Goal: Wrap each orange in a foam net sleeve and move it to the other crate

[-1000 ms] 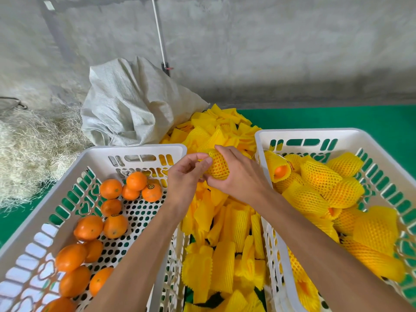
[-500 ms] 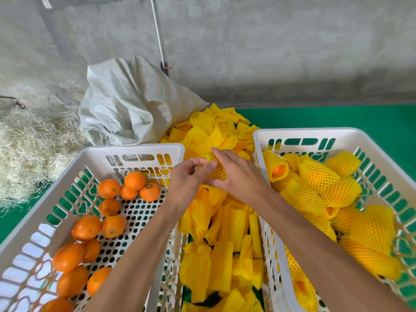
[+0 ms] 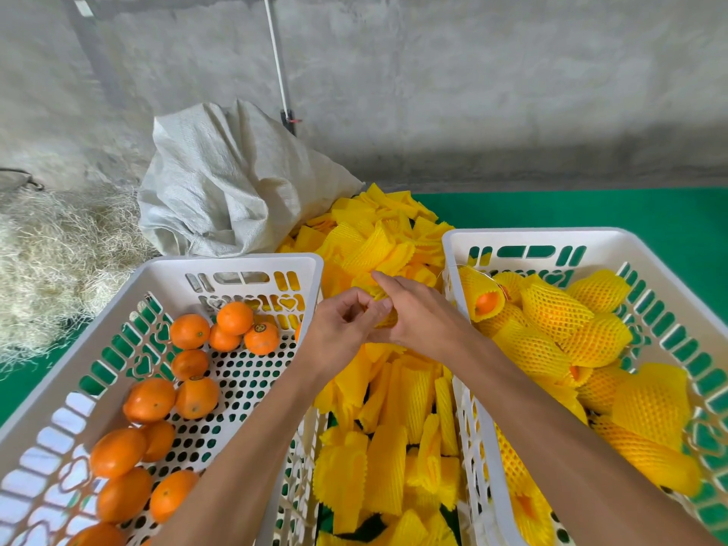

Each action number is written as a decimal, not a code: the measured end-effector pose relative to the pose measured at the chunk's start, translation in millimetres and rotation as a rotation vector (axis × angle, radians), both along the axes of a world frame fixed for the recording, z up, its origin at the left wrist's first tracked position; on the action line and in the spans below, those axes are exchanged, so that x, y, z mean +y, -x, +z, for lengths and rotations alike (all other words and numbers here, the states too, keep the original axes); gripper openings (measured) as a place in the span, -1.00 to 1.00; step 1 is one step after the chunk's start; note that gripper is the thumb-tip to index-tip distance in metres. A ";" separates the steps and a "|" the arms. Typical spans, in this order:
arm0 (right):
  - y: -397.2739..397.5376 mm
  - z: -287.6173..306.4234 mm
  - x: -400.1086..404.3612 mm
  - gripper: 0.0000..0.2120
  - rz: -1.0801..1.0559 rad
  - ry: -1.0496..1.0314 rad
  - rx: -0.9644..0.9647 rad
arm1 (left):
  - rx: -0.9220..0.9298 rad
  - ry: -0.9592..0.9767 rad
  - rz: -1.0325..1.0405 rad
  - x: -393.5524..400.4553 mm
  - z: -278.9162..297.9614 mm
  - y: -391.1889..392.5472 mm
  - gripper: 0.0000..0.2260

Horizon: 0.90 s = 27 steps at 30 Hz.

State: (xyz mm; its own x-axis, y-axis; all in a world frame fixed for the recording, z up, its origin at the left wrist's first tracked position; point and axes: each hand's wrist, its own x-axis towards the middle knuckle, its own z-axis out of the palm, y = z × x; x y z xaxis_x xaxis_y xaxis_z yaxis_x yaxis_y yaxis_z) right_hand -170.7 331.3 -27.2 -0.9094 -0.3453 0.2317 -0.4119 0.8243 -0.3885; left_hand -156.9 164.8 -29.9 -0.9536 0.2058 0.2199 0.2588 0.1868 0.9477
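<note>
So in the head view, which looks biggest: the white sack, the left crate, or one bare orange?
1. Left crate, though it sits nearer the camera.
2. White sack.
3. Bare orange, plainly smallest.

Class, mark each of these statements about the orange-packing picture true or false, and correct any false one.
1. The bare oranges lie in the left crate. True.
2. The right crate holds only loose, empty sleeves. False: it holds netted oranges.
3. Both hands meet at one foam sleeve between the crates. True: the left hand and right hand both have a grip on it.
4. The spare sleeves are piled inside the left crate. False: they lie between the crates.
5. A white sack sits behind the left crate. True.
</note>
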 end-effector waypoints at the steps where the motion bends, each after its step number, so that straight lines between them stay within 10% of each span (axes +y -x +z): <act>1: -0.1 0.4 0.4 -0.03 -0.010 -0.018 0.021 | -0.017 -0.001 -0.015 -0.4 1.1 -0.5 -0.73; 27: 4.0 3.8 7.5 -0.08 -0.179 0.098 -0.105 | -0.028 -0.096 0.055 -0.7 -2.1 1.4 -0.81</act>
